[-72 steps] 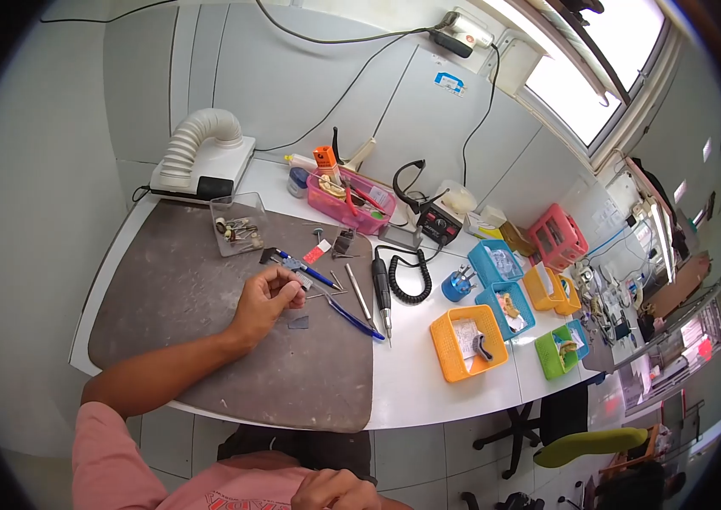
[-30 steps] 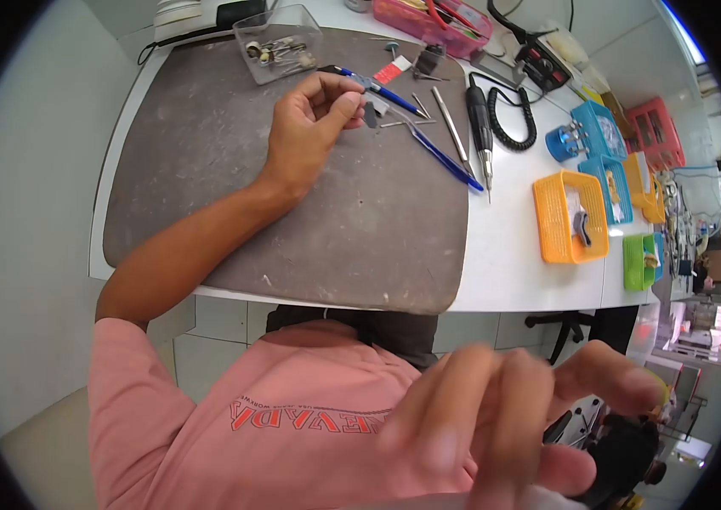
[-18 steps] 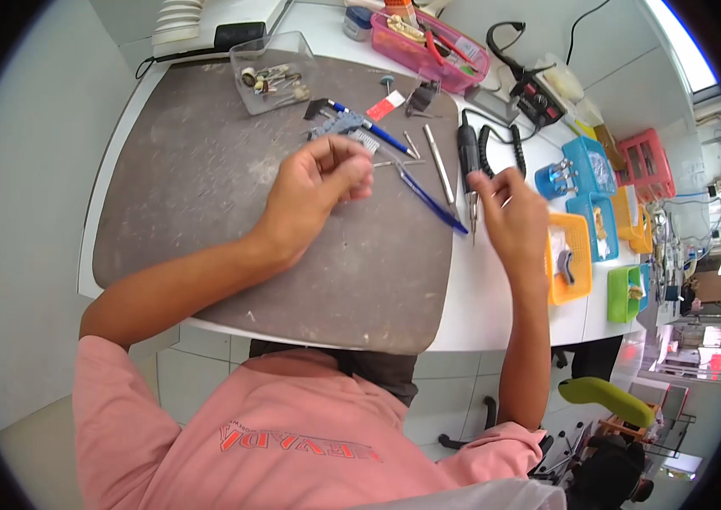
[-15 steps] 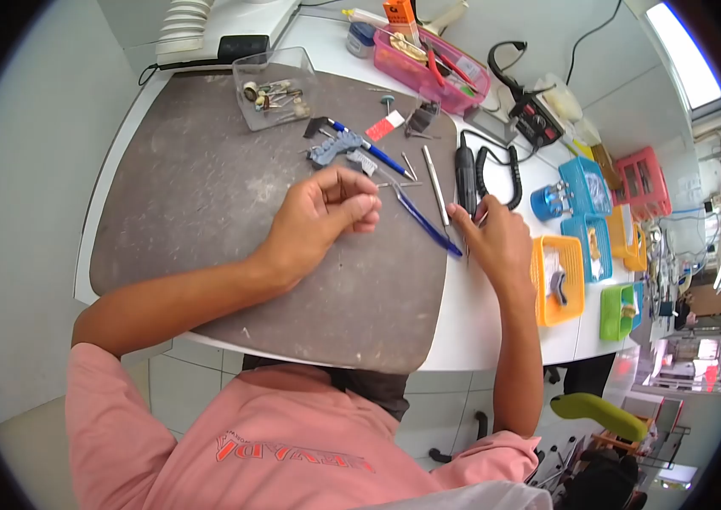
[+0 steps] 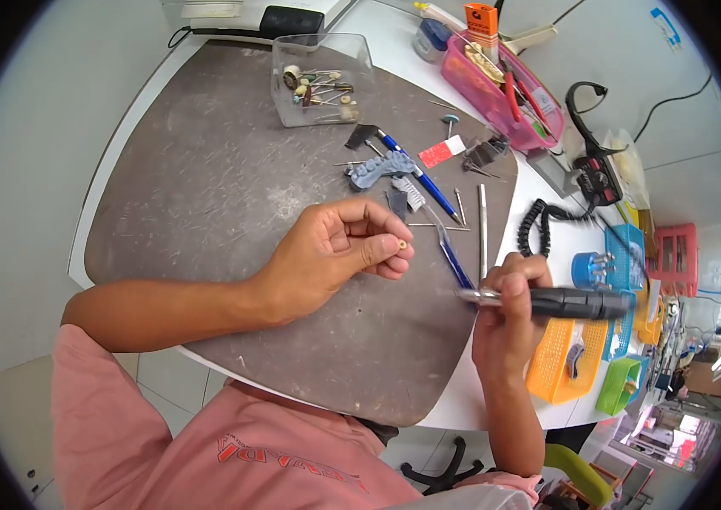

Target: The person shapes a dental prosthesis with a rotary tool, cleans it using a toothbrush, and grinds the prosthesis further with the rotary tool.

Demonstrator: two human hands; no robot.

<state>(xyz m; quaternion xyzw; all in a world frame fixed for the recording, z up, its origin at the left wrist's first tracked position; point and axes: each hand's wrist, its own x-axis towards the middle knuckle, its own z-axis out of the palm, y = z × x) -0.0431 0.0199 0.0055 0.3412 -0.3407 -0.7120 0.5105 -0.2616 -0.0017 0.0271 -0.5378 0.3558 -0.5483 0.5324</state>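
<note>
Between the thumb and fingertips of my left hand (image 5: 339,255) is a small cream tooth-like piece, probably a dental crown (image 5: 402,245). My right hand (image 5: 509,319) grips a black rotary handpiece (image 5: 577,303), its metal nose toward my left hand; the tip is smeared by motion. On the brown mat beyond my left hand lie a grey dental model (image 5: 380,170), a blue pen-like tool (image 5: 424,183) and a small white toothed piece (image 5: 409,194). A blue-handled brush-like tool (image 5: 454,262) lies between my hands, close to a slim silver instrument (image 5: 483,229).
A clear box of rotary burs (image 5: 322,89) stands at the back of the mat (image 5: 182,195). Behind it on the right is a pink basket (image 5: 471,81) of tools. A coiled cord (image 5: 535,225), black control unit (image 5: 598,178), blue bur holder (image 5: 592,270) and yellow basket (image 5: 552,370) line the right side.
My right hand has picked the handpiece up off the table and turned it toward my left hand. The small cream piece now shows in my left fingertips. The view has shifted.
</note>
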